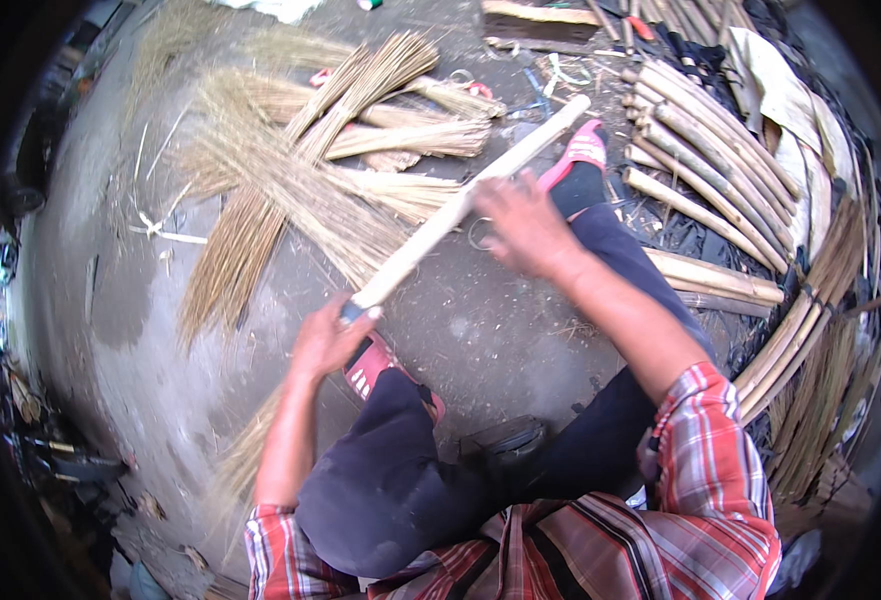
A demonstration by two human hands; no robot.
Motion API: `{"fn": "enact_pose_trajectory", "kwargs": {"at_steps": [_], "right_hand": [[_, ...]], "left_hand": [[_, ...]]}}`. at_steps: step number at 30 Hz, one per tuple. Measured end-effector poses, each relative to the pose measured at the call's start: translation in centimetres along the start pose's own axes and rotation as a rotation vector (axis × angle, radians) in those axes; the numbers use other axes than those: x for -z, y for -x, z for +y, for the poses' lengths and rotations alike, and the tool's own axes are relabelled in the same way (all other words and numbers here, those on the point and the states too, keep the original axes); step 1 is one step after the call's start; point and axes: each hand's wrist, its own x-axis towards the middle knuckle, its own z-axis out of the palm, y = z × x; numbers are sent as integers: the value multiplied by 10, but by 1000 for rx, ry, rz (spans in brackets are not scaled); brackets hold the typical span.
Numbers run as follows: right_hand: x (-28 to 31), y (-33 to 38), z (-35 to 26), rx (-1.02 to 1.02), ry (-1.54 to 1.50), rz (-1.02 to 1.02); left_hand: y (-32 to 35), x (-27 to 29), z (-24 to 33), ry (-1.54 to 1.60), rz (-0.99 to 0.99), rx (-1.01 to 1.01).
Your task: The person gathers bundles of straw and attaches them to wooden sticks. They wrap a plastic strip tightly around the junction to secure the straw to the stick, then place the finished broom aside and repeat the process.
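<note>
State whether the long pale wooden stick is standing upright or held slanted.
Slanted: the long pale wooden stick runs diagonally from left hand past right hand.

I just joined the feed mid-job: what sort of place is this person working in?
Probably a ground-level broom-making workspace: bundles of dry grass spread on the bare concrete floor, stacked wooden poles, and both hands on a pale wooden stick.

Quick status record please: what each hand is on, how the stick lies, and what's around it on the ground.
left hand: grips the near end of the stick
right hand: rests on the stick's middle, fingers over it
stick: pale, bare, slanting from lower left up to upper right, held above the ground
grass bundles: fanned on the concrete floor, left of the stick
stick pile: stacked at right, beyond the right hand
sandals: red, one under each end of the stick
</note>
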Motion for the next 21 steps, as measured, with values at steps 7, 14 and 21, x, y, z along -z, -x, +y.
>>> {"fn": "enact_pose_trajectory", "kwargs": {"at_steps": [7, 14, 21], "right_hand": [[110, 143, 146, -361, 275, 405], [65, 338, 130, -630, 115, 715], [-46, 476, 9, -1552, -451, 658]], "left_hand": [[51, 112, 73, -299, 238, -465], [66, 132, 210, -577, 555, -898], [92, 97, 292, -460, 353, -999]]}}
